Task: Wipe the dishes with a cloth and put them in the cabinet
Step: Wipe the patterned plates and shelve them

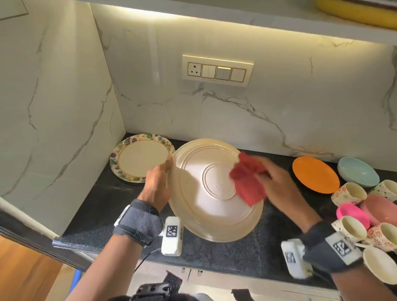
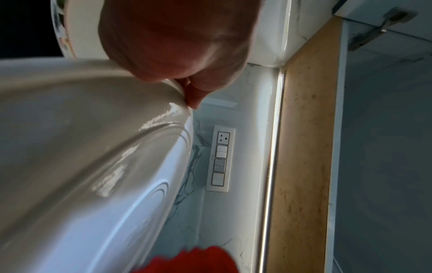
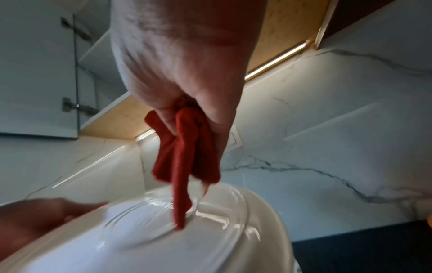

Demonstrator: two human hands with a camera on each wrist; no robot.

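Above dark granite counter [image 1: 108,201], the left hand [image 1: 156,181] gripped the cream plate [image 1: 203,210] by its rim while the right hand [image 1: 278,183] clenched a red cloth [image 1: 247,182] against its underside.

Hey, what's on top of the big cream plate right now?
A red cloth, bunched in the right hand, lies on the big cream plate, covering its right part. The left hand grips its left rim. The plate's surface under the cloth is hidden.

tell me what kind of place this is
Most likely a home kitchen: a dark stone counter against a marble-look backsplash, an open cabinet overhead, and cups and plates laid out for wiping.
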